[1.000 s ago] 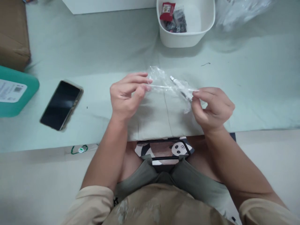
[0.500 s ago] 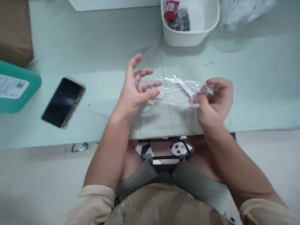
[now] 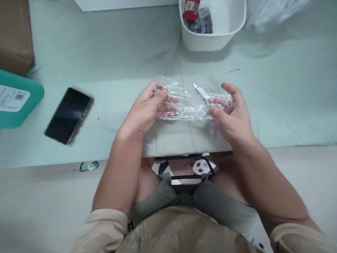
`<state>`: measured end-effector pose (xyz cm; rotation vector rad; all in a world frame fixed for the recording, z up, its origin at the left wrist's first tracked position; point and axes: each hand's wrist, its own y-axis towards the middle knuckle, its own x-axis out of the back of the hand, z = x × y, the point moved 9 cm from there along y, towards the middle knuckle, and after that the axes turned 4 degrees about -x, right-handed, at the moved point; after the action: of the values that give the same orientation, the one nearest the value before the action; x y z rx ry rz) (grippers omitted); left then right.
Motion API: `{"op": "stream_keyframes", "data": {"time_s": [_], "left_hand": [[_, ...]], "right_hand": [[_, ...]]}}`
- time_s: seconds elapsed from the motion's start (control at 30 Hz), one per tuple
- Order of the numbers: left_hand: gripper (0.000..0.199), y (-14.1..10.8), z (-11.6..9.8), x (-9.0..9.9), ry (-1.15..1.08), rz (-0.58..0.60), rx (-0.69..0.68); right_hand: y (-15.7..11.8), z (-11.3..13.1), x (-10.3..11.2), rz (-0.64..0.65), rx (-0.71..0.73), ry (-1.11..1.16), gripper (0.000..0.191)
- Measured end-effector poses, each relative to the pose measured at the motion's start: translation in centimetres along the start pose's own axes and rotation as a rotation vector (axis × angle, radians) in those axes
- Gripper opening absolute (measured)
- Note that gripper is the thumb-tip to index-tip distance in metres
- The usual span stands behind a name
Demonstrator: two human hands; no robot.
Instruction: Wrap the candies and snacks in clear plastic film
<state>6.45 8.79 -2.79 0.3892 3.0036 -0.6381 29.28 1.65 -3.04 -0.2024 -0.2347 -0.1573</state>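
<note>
A clear plastic bag [image 3: 188,102] is stretched flat between both hands over the pale green table [image 3: 118,52]. A small white, stick-shaped item [image 3: 201,93] lies inside it near the right end. My left hand [image 3: 147,110] grips the bag's left end, fingers partly under the film. My right hand [image 3: 233,114] holds the right end, fingertips seen through the plastic.
A white tub [image 3: 213,35] with small red and dark packets stands at the back. A black phone [image 3: 68,115] lies to the left, beside a teal box [image 3: 15,102] and a cardboard box [image 3: 14,35]. Crumpled plastic [image 3: 273,12] sits back right. A panda-print bag [image 3: 185,168] is on my lap.
My left hand had let go and spread open half a second ago; it has now closed on the bag's left end again. The bag is pulled flatter and wider.
</note>
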Motion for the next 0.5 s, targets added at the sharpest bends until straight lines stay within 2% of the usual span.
{"op": "stream_keyframes", "data": {"time_s": [0.07,0.13,0.2,0.33,0.4,0.5], "left_hand": [[0.019,0.0,-0.1,0.2,0.046,-0.029,-0.016],[0.02,0.1,-0.4,0.6,0.106,-0.069,-0.058],[0.019,0.1,-1.0,1.0,0.165,-0.111,-0.104],[0.021,0.1,-1.7,1.5,0.212,-0.165,-0.178],[0.023,0.3,-1.6,1.6,0.157,-0.136,-0.202],[0.03,0.6,-1.0,0.8,0.061,0.034,-0.187]], "right_hand": [[-0.1,-0.4,-0.7,0.083,-0.13,0.026,0.066],[-0.3,-0.3,-1.1,0.136,-0.205,0.008,0.044],[-0.3,0.3,-0.9,0.121,-0.193,-0.013,0.027],[-0.1,0.5,-0.1,0.016,-0.088,0.046,0.029],[0.1,-0.3,-0.2,0.018,-0.064,0.058,0.029],[0.2,-0.6,-0.3,0.036,0.021,0.003,0.028]]}}
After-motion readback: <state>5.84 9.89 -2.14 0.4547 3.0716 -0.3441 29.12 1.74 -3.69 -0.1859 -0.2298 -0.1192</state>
